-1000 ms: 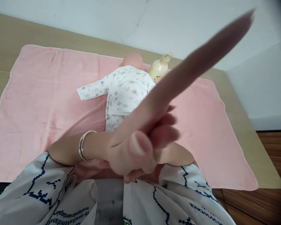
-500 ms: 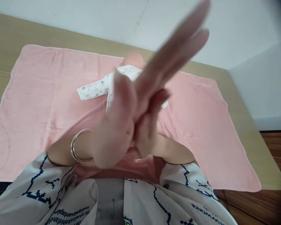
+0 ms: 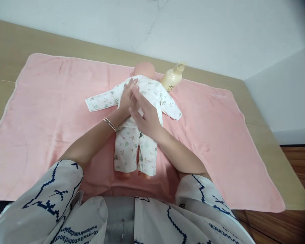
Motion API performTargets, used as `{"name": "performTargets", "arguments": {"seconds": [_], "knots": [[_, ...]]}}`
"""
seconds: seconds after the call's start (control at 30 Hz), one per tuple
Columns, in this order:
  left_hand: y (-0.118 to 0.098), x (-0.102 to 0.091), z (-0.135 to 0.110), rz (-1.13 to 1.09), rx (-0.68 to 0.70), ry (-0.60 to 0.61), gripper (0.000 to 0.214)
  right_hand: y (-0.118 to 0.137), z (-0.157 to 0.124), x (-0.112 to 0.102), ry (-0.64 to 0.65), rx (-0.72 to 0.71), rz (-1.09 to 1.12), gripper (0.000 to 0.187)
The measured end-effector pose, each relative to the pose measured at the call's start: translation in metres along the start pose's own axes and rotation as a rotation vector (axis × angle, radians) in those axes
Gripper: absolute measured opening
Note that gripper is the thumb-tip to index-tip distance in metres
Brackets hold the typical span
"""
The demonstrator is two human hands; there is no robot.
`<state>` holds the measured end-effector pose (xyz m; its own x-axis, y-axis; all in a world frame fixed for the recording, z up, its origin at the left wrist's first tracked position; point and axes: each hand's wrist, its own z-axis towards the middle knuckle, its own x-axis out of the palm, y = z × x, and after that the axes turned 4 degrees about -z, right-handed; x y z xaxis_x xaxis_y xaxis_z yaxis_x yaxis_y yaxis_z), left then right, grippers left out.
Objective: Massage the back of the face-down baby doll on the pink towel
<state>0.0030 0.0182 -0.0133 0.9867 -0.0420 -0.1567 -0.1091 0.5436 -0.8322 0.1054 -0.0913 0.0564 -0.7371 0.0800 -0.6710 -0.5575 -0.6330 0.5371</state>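
A baby doll in a white patterned top and trousers [image 3: 148, 152] lies stretched out, its bald head [image 3: 144, 69] toward the wall and its arms spread sideways. Over its torso is my left hand [image 3: 127, 96], fingers extended, with silver bangles [image 3: 109, 124] at the wrist. My right hand [image 3: 147, 117] slants in from the other side, its fingers straight and the thumb apart. The fingertips of both hands meet or overlap above the doll's upper body. Neither hand holds anything. Whether the palms press on the doll I cannot tell.
A cream pump bottle [image 3: 172, 78] stands to the right of the doll's head. Beneath everything is a pink blanket [image 3: 213, 142] on a wooden table [image 3: 261, 132]. A white wall [image 3: 205, 37] rises behind the table, and brown flooring [image 3: 298, 166] shows at the right.
Both hands have come down from close in front of the camera, where they were pressed together and blurred, to the doll's torso. The pump bottle and the doll's legs now show.
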Motion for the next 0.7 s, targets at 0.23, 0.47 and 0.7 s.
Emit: {"name": "performTargets", "arguments": {"seconds": [0.23,0.47,0.7], "knots": [[0.008,0.0,-0.012,-0.065,-0.063,-0.13,0.047,-0.053,0.023,0.007,0.137,0.048,-0.11,0.058],[0.006,0.002,-0.008,0.08,-0.009,-0.118,0.044,-0.108,0.029,-0.005,-0.002,0.205,-0.264,0.062],[0.002,0.0,-0.006,0.232,0.029,-0.089,0.039,-0.109,0.023,0.005,-0.123,0.238,-0.3,0.067]]}}
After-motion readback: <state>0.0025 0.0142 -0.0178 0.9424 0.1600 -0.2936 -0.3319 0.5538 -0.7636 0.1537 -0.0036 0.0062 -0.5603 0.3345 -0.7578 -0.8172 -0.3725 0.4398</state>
